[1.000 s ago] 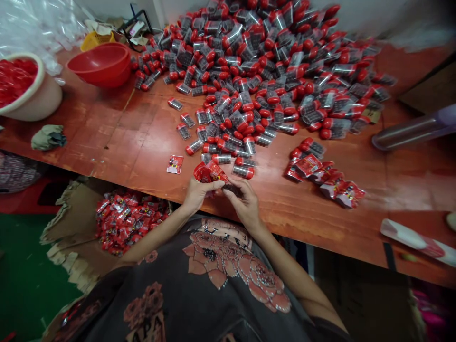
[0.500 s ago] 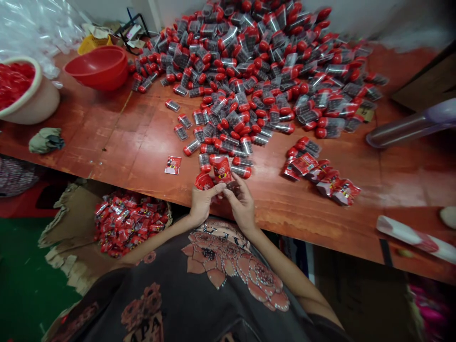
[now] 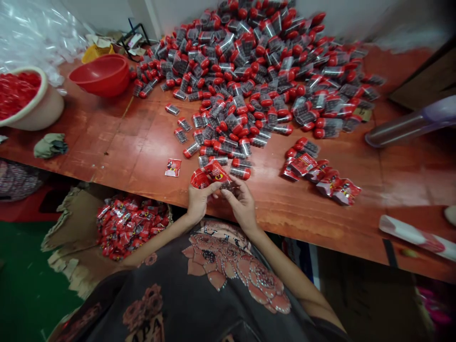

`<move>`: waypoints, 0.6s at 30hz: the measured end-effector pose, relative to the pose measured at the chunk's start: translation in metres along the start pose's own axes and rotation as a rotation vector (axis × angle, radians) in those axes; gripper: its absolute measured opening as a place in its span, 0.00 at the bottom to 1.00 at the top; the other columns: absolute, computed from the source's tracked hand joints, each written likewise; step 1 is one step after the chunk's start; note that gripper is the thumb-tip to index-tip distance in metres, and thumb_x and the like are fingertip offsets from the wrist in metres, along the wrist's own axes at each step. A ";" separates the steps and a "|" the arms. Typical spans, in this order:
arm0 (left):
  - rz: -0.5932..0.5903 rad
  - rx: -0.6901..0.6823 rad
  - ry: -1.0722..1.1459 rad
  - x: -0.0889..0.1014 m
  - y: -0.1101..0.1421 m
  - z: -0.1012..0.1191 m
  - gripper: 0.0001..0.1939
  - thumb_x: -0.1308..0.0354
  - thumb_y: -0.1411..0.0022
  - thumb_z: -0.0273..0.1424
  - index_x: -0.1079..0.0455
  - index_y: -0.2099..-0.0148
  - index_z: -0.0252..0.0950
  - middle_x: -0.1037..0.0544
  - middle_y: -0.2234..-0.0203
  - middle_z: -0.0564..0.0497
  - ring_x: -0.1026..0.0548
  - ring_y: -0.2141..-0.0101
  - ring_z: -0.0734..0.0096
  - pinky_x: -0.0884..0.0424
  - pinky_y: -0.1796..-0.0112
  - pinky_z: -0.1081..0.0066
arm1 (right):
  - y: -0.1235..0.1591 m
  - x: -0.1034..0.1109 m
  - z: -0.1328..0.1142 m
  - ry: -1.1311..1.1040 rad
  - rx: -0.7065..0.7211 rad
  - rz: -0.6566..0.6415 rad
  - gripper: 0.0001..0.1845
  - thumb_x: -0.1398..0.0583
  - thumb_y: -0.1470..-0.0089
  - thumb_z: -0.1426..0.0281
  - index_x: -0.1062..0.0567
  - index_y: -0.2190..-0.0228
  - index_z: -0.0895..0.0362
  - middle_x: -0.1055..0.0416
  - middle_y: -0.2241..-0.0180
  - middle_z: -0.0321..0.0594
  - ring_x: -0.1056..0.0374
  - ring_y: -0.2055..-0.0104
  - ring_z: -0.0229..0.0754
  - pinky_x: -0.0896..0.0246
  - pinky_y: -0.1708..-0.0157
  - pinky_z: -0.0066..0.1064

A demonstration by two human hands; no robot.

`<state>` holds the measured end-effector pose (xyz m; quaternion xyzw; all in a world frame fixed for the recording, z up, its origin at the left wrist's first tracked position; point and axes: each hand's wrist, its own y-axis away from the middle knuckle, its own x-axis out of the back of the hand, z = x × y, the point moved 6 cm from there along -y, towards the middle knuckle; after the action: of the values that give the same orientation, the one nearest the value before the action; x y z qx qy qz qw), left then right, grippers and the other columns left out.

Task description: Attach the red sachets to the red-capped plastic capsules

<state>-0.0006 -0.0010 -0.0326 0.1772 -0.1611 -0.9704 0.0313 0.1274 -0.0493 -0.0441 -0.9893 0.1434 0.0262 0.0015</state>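
Seemingly, much remains: left hand (image 3: 197, 202) and right hand (image 3: 243, 205) pinch one red packet (image 3: 218, 172); loose tubes (image 3: 245, 88) heap at twelve o'clock; bulging packets (image 3: 328, 182) at three look filled.

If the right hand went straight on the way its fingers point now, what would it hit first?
The right hand would likely meet the red packet first, right at its fingers; exact depth and contact are hard to judge from this one view.
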 end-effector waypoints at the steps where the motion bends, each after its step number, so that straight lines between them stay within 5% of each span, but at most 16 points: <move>1: -0.015 0.005 -0.005 0.000 -0.002 0.003 0.16 0.27 0.59 0.33 0.28 0.70 0.34 0.24 0.78 0.56 0.32 0.83 0.81 0.35 0.81 0.77 | 0.000 0.000 -0.002 0.015 0.022 -0.009 0.22 0.37 0.45 0.67 0.28 0.48 0.44 0.29 0.52 0.38 0.30 0.54 0.43 0.32 0.50 0.42; 10: -0.255 0.113 -0.175 -0.013 -0.006 0.017 0.19 0.27 0.61 0.29 0.26 0.63 0.36 0.26 0.78 0.57 0.36 0.83 0.81 0.39 0.83 0.77 | 0.000 0.001 -0.003 -0.019 -0.026 -0.063 0.30 0.34 0.49 0.67 0.33 0.46 0.43 0.29 0.64 0.34 0.29 0.65 0.41 0.29 0.61 0.39; 18: -0.014 0.092 -0.126 -0.001 -0.001 -0.007 0.15 0.27 0.59 0.35 0.27 0.72 0.33 0.24 0.78 0.55 0.33 0.82 0.80 0.36 0.82 0.77 | 0.005 0.000 0.003 -0.114 -0.089 0.006 0.25 0.37 0.46 0.67 0.31 0.47 0.43 0.29 0.63 0.34 0.30 0.65 0.37 0.29 0.63 0.35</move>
<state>0.0031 -0.0018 -0.0392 0.1183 -0.2059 -0.9714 0.0060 0.1259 -0.0543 -0.0473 -0.9849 0.1446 0.0888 -0.0346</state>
